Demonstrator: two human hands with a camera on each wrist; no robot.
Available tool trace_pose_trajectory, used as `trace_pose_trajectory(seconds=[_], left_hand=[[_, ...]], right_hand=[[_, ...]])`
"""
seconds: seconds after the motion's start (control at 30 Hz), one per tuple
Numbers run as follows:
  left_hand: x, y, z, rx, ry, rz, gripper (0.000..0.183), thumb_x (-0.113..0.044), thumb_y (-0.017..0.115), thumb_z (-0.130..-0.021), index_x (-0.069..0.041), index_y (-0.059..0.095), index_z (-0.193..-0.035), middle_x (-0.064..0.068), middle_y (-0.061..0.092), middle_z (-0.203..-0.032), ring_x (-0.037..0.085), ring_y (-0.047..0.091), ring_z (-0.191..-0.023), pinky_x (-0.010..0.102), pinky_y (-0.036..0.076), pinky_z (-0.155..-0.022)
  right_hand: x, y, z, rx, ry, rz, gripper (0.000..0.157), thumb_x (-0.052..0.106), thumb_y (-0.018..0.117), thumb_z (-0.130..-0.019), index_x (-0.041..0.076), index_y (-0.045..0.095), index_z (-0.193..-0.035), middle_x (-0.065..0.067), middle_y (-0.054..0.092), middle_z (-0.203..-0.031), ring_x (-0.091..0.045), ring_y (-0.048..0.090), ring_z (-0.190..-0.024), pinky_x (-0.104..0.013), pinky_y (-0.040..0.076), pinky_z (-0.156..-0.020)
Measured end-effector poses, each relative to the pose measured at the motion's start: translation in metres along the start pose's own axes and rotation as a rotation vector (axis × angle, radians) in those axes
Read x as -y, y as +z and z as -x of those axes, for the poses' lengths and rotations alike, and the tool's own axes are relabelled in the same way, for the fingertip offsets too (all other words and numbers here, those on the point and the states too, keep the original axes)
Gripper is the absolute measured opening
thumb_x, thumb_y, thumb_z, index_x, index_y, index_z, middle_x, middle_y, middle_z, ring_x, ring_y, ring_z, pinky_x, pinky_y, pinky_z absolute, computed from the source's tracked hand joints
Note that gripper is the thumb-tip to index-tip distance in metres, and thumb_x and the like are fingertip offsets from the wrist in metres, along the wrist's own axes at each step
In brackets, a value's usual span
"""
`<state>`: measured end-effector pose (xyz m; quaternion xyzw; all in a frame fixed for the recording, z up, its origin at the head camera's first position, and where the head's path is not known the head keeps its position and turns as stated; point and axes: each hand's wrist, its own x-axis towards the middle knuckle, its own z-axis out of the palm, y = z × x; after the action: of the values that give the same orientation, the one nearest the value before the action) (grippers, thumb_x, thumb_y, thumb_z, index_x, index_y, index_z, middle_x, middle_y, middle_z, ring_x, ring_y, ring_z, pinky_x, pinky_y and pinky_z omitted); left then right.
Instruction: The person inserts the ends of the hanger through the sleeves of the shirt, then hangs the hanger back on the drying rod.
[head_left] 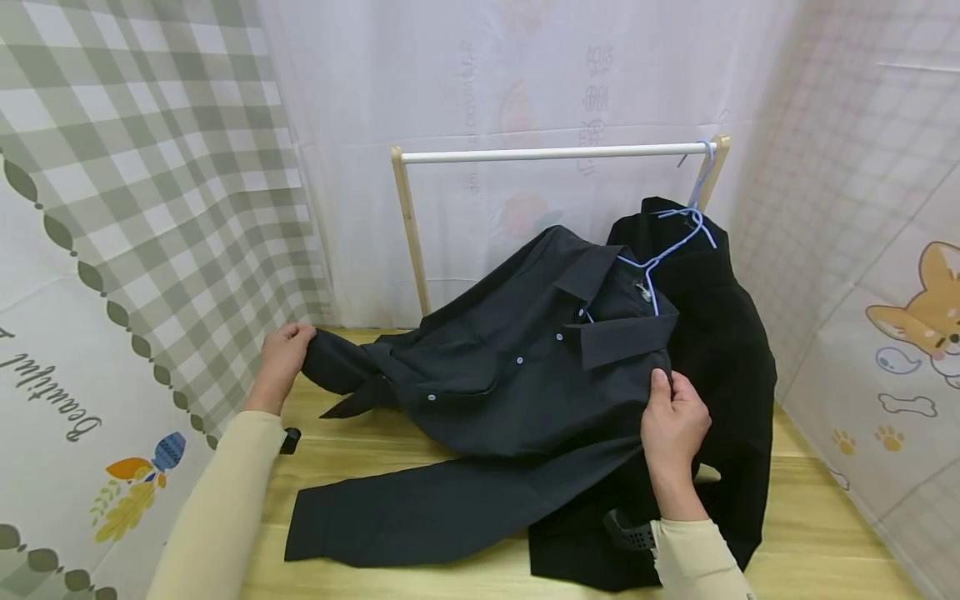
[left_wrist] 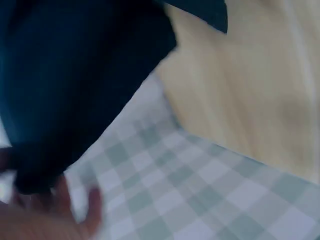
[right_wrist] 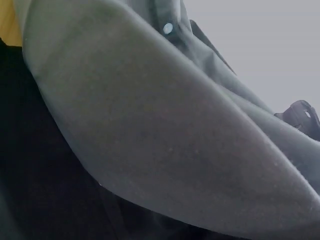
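A dark button-up shirt [head_left: 480, 375] with pale buttons is spread at a slant, its collar to the right. My left hand [head_left: 283, 358] pinches the shirt's cloth at its far left end; in the left wrist view the fingers are blurred under dark fabric. At the shoulder beside the collar, my right hand [head_left: 675, 421] grips the shirt, thumb on top. One blue hanger [head_left: 651, 275] comes out of the neck opening, most of it hidden inside. A long sleeve [head_left: 420, 517] trails across the table in front. The right wrist view is filled by shirt fabric [right_wrist: 150, 120].
A black garment [head_left: 735, 358] hangs at the right from another blue hanger [head_left: 701, 183] hooked on the rack's white rail [head_left: 555, 154]. Wooden posts [head_left: 411, 233] hold up the rail. Checked cloth [head_left: 150, 125] walls the left; a printed curtain [head_left: 862, 317] walls the right.
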<state>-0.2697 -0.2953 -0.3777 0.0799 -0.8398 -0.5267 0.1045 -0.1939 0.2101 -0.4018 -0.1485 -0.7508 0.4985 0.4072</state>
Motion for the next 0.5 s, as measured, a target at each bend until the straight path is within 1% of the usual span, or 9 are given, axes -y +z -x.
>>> trace_pose_trajectory(seconds=[0.07,0.1,0.13,0.17,0.23,0.33,0.4,0.47,0.5], left_hand=[[0.008,0.001,0.002,-0.120,0.026,-0.127,0.037,-0.021,0.044,-0.102,0.003,0.057,-0.127,0.024,0.054,-0.126,0.040,0.050,-0.113,0.048,0.043,-0.091],[0.014,0.003,0.003,-0.149,0.041,-0.178,0.036,-0.019,0.045,-0.101,0.003,0.058,-0.127,0.024,0.056,-0.122,0.039,0.052,-0.108,0.047,0.044,-0.087],[0.019,0.004,0.004,-0.158,0.058,-0.232,0.035,-0.017,0.046,-0.101,0.002,0.059,-0.127,0.023,0.058,-0.120,0.038,0.055,-0.105,0.046,0.046,-0.085],[0.025,0.006,0.006,-0.138,0.070,-0.267,0.033,-0.015,0.047,-0.101,0.003,0.059,-0.126,0.023,0.059,-0.117,0.037,0.055,-0.100,0.045,0.045,-0.082],[0.035,0.009,0.010,-0.015,0.092,-0.342,0.029,-0.013,0.047,-0.101,0.003,0.061,-0.121,0.023,0.060,-0.114,0.035,0.056,-0.094,0.044,0.046,-0.077],[0.050,0.016,0.017,0.278,0.120,-0.422,0.023,-0.009,0.051,-0.100,0.004,0.063,-0.115,0.021,0.062,-0.111,0.032,0.057,-0.090,0.044,0.047,-0.075],[0.060,0.021,0.022,0.459,0.140,-0.472,0.021,-0.006,0.059,-0.096,0.003,0.065,-0.114,0.019,0.063,-0.112,0.033,0.059,-0.095,0.046,0.048,-0.079],[0.071,0.025,0.027,0.565,0.169,-0.543,0.024,-0.007,0.069,-0.090,0.001,0.067,-0.112,0.018,0.063,-0.113,0.035,0.059,-0.102,0.049,0.048,-0.086],[0.077,0.027,0.029,0.586,0.185,-0.589,0.024,-0.008,0.072,-0.088,0.000,0.068,-0.110,0.017,0.064,-0.111,0.036,0.059,-0.103,0.051,0.048,-0.089]], right_hand=[[0.000,0.001,0.000,-0.003,-0.004,0.001,0.033,0.026,0.060,-0.101,-0.004,0.072,-0.095,0.003,0.061,-0.075,-0.002,0.048,-0.067,-0.025,0.035,-0.062],[0.001,0.001,0.000,-0.002,-0.006,0.000,0.033,0.025,0.060,-0.101,-0.004,0.072,-0.096,-0.003,0.062,-0.076,-0.002,0.048,-0.067,-0.025,0.035,-0.062],[0.001,0.001,0.000,0.000,-0.008,-0.002,0.033,0.025,0.060,-0.101,-0.005,0.072,-0.096,-0.007,0.063,-0.078,-0.002,0.048,-0.067,-0.025,0.035,-0.062],[0.001,0.002,0.001,0.001,-0.009,-0.003,0.032,0.025,0.059,-0.101,-0.005,0.072,-0.097,-0.011,0.064,-0.080,-0.001,0.048,-0.067,-0.025,0.036,-0.062],[0.001,0.002,0.001,0.000,-0.010,-0.004,0.032,0.024,0.060,-0.101,-0.005,0.072,-0.097,-0.015,0.065,-0.082,-0.001,0.048,-0.067,-0.025,0.035,-0.062],[0.000,0.002,0.001,-0.003,-0.007,-0.004,0.031,0.023,0.060,-0.101,-0.005,0.071,-0.096,-0.016,0.065,-0.082,-0.001,0.047,-0.067,-0.025,0.035,-0.062],[0.000,0.002,0.001,-0.005,-0.003,0.002,0.031,0.024,0.060,-0.101,-0.005,0.071,-0.095,-0.013,0.064,-0.081,-0.002,0.047,-0.067,-0.025,0.035,-0.062],[-0.001,0.002,0.001,-0.001,0.002,0.003,0.032,0.025,0.059,-0.101,-0.004,0.072,-0.096,-0.009,0.063,-0.079,-0.002,0.047,-0.066,-0.025,0.035,-0.062],[-0.001,0.003,0.001,0.001,0.003,0.005,0.032,0.025,0.059,-0.101,-0.004,0.072,-0.096,-0.007,0.063,-0.078,-0.002,0.048,-0.066,-0.025,0.035,-0.062]])
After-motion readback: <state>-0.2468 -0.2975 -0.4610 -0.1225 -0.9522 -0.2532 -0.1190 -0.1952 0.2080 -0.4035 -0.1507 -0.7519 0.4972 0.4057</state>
